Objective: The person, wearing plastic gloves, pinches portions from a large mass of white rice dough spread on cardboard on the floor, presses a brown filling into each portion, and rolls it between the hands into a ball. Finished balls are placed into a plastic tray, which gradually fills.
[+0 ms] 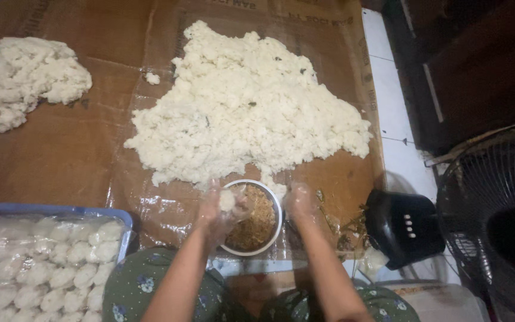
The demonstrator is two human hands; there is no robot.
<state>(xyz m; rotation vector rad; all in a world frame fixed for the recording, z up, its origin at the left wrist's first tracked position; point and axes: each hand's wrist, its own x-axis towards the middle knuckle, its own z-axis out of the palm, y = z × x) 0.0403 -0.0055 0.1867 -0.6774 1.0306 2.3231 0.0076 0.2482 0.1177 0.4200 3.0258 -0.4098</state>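
Observation:
My left hand point(217, 210), in a clear plastic glove, holds a small white lump of rice point(227, 200) over the left rim of a metal bowl point(276, 225) filled with brown shredded filling point(256, 225). Just right of the bowl, my right hand point(300, 201), also gloved, rests with its fingers curled; whether it holds anything is unclear. A large heap of white cooked rice point(245, 104) is spread on clear plastic over brown cardboard point(67, 149), just beyond the bowl.
A second rice heap point(22, 80) lies at the far left. A blue tray point(127, 219) at the lower left holds several white rice balls point(43, 268) under plastic. A black fan base point(402, 226) and its grille point(496, 220) stand at the right on white tiles point(388, 113).

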